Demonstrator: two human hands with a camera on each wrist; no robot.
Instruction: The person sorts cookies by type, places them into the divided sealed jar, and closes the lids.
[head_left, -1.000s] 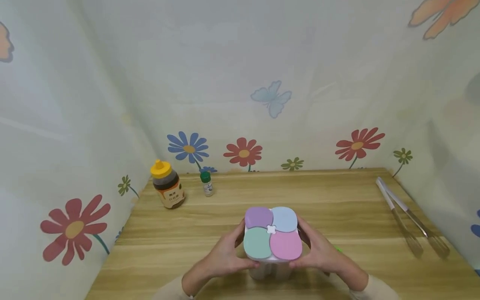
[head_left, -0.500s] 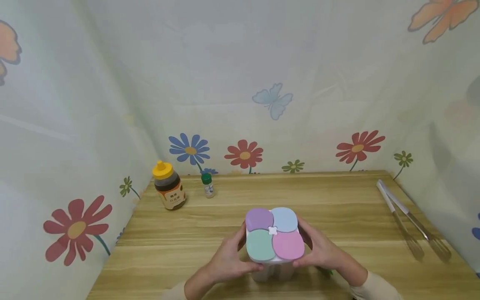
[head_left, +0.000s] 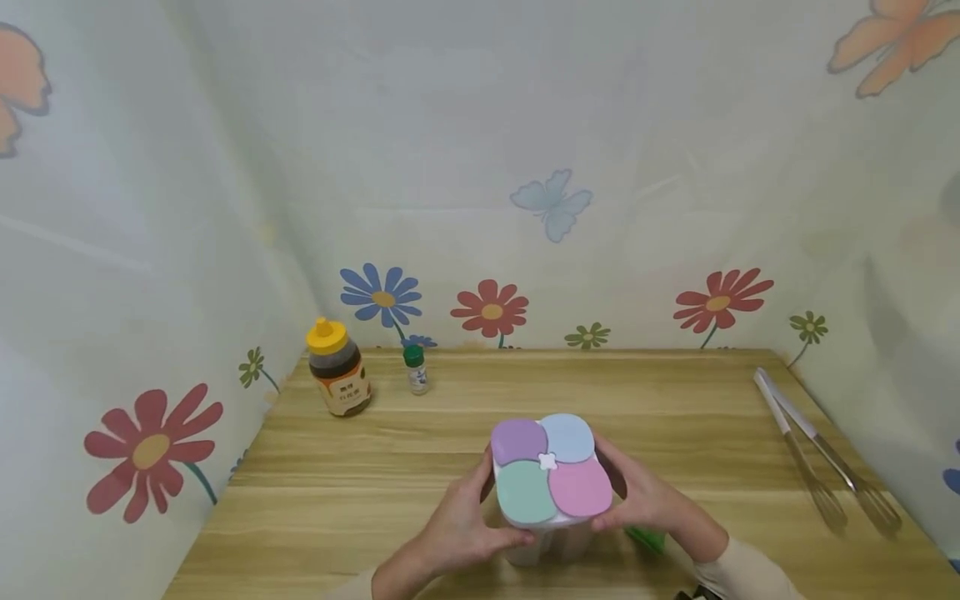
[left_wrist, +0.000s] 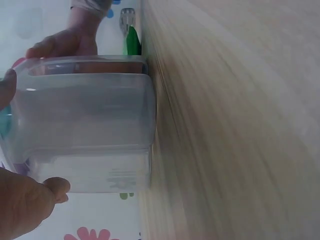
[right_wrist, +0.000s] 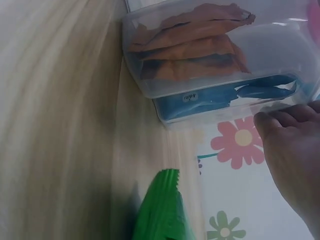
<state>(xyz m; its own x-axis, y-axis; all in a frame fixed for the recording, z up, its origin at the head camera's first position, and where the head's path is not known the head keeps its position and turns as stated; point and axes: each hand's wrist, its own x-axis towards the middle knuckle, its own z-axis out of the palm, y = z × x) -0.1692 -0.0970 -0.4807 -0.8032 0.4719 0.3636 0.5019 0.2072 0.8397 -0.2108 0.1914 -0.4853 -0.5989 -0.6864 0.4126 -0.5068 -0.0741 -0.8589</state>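
Both hands hold a clear plastic storage box (left_wrist: 85,110) near its top, one on each side. Its lid has four petal-shaped flaps, among them a green flap (head_left: 525,492) and a pink flap (head_left: 581,490). The left hand (head_left: 465,521) grips the left side, with its thumb at the front edge under the lid. On the opposite side the right hand (head_left: 645,497) grips in the same way. Through the box wall in the right wrist view I see brown packets (right_wrist: 195,52) and a blue packet (right_wrist: 200,102). The box stands upright on the wooden table.
A green packet (head_left: 647,539) lies by the right wrist. At the back left stand a honey bottle (head_left: 341,375) with a yellow cap and a small green-capped shaker (head_left: 416,371). Metal tongs (head_left: 817,442) lie along the right edge. A flowered cloth (head_left: 450,150) encloses the table.
The head view has shifted slightly. Both hands keep their hold on the box. More of the green packet shows beneath the right wrist, where only a sliver was visible before.
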